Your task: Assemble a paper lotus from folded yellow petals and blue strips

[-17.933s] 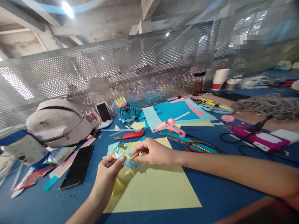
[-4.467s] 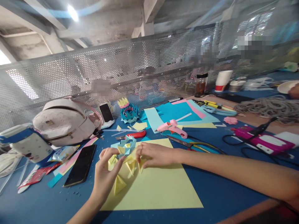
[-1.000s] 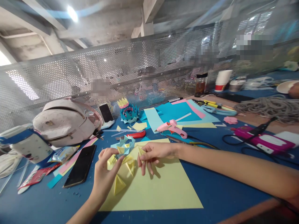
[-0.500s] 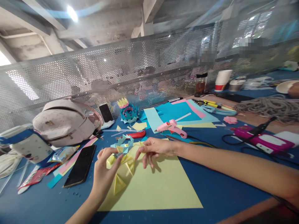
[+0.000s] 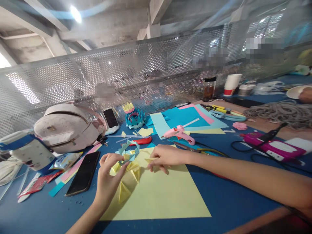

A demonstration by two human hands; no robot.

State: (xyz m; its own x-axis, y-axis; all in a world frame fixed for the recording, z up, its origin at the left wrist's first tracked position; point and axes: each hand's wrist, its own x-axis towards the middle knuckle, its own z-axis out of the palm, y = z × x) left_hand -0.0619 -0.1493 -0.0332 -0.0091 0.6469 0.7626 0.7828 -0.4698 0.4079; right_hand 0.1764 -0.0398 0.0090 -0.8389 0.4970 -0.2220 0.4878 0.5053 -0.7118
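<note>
My left hand [image 5: 108, 169] pinches a light blue folded-paper ring [image 5: 137, 150] between thumb and forefinger, with a small yellow piece at the pinch. My right hand [image 5: 168, 156] grips a small pointed yellow paper piece [image 5: 149, 159] just right of the ring, its fingers bent. Both hands are over a large yellow paper sheet [image 5: 168, 198]. Several yellow folded triangles, one of them a standing triangle [image 5: 124, 193], lie on its left part below the ring.
Behind the sheet are a pink glue gun [image 5: 179, 134], a red utility knife [image 5: 140, 141] and a blue paper flower [image 5: 134, 119]. A black phone [image 5: 83, 174] and a pale backpack [image 5: 65, 128] lie left. Yellow-handled pliers [image 5: 209, 151] and a magenta power strip [image 5: 273, 145] are right.
My right hand has drawn slightly right, away from the ring, and turned knuckles-up with the yellow piece in its fingers. My left hand keeps its pinch in nearly the same place.
</note>
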